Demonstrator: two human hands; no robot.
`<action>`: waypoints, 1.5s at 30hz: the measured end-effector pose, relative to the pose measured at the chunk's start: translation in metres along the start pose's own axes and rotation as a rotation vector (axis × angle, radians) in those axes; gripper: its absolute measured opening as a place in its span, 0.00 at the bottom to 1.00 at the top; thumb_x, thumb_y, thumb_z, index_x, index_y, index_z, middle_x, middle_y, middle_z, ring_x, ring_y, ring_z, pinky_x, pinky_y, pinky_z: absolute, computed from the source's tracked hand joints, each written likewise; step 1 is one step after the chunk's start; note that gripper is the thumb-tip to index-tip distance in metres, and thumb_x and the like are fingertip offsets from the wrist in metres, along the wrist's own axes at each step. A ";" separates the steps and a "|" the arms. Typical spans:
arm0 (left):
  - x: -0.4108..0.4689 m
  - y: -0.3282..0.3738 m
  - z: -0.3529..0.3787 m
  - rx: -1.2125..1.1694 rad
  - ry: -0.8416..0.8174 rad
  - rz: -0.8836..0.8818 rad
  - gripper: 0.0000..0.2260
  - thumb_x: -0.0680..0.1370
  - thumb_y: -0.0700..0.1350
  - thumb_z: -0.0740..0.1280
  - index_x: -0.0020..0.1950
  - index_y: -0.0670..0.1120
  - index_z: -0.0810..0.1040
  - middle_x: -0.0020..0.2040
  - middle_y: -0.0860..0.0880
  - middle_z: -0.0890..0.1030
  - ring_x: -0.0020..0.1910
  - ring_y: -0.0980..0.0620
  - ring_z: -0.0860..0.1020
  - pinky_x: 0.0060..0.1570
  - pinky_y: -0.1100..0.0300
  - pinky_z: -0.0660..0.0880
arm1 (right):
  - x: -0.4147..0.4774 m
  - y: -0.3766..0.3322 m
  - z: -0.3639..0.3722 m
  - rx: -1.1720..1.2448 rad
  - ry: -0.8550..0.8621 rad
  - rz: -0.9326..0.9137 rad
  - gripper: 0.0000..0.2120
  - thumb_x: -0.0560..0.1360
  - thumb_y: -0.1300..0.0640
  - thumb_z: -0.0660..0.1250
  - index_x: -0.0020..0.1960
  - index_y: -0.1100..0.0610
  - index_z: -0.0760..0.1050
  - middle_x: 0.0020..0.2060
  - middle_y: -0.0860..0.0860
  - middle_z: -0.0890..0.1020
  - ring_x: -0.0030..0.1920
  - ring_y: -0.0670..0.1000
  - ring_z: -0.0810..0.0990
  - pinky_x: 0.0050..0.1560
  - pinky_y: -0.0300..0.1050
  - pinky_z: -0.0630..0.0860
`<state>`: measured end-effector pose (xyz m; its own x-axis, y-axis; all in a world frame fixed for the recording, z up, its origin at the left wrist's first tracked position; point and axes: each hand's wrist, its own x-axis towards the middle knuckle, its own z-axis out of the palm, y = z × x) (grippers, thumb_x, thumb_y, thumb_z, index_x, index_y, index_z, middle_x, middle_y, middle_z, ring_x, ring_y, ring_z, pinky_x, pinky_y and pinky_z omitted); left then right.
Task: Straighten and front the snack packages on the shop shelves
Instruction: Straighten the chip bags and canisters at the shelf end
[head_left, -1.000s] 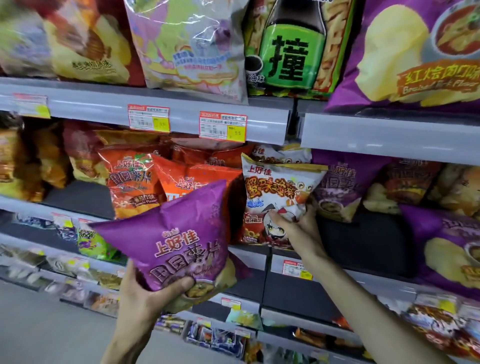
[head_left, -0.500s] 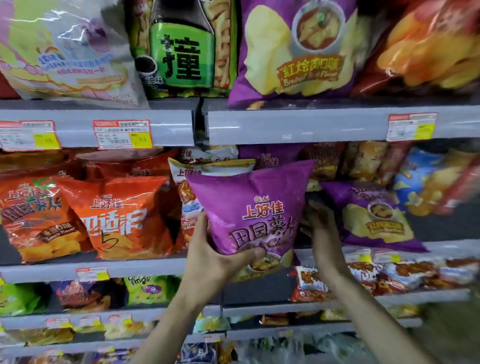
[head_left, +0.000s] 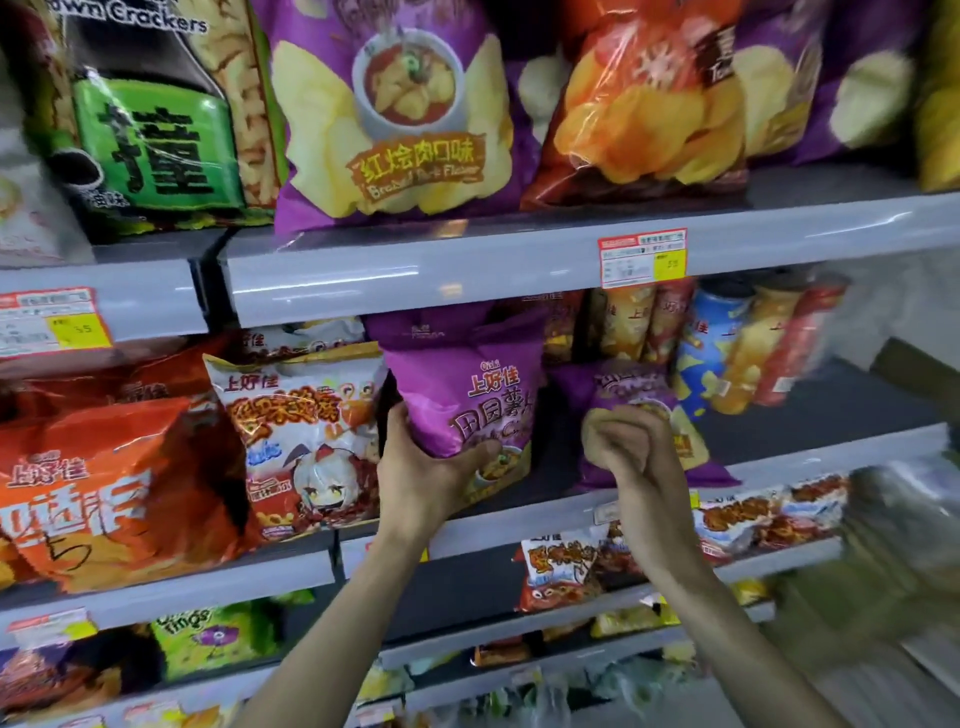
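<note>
A purple chip bag (head_left: 467, 395) stands upright on the middle shelf (head_left: 524, 512), just right of a white and red snack bag (head_left: 306, 441). My left hand (head_left: 426, 467) grips its lower left corner, thumb across the front. A second, smaller purple bag (head_left: 649, 387) leans back on the same shelf to the right. My right hand (head_left: 628, 447) is in front of its lower part with fingers curled. The back of the hand hides whether it pinches that bag.
Orange bags (head_left: 104, 493) fill the middle shelf on the left. Chip canisters (head_left: 727, 348) stand at the back right, with dark bare shelf beside them. Large bags (head_left: 395, 119) crowd the upper shelf above a grey rail (head_left: 415, 270). Small packs (head_left: 571, 566) line the lower shelves.
My left hand carried the purple bag from out in front of the shelves into the slot right of the white bag. My right hand left the white bag and moved right to the smaller purple bag.
</note>
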<state>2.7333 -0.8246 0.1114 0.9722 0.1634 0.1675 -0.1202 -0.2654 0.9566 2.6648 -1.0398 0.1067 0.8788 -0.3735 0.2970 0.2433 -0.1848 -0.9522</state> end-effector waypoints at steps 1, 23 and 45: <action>0.001 0.000 0.001 0.008 0.003 0.002 0.37 0.61 0.51 0.88 0.65 0.50 0.74 0.57 0.55 0.84 0.53 0.55 0.83 0.58 0.50 0.82 | 0.002 -0.001 -0.004 -0.039 -0.012 -0.013 0.12 0.83 0.60 0.67 0.65 0.49 0.74 0.56 0.44 0.83 0.60 0.43 0.80 0.60 0.40 0.76; -0.015 -0.003 0.001 0.143 0.226 0.174 0.40 0.72 0.42 0.82 0.80 0.51 0.67 0.61 0.56 0.82 0.59 0.56 0.82 0.57 0.58 0.81 | 0.078 0.032 -0.071 -0.745 -0.114 0.063 0.34 0.76 0.38 0.71 0.74 0.50 0.61 0.70 0.56 0.71 0.66 0.62 0.76 0.63 0.64 0.77; -0.034 -0.027 -0.004 0.137 0.073 0.216 0.35 0.74 0.42 0.76 0.79 0.54 0.66 0.67 0.51 0.78 0.62 0.53 0.80 0.56 0.44 0.81 | 0.024 -0.019 0.039 -0.614 -0.380 -0.100 0.34 0.78 0.48 0.71 0.80 0.51 0.62 0.69 0.47 0.74 0.70 0.47 0.70 0.73 0.47 0.66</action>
<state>2.7022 -0.8188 0.0806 0.9094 0.1556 0.3856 -0.2901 -0.4271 0.8564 2.6977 -1.0098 0.1296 0.9735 -0.0078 0.2287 0.1532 -0.7201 -0.6768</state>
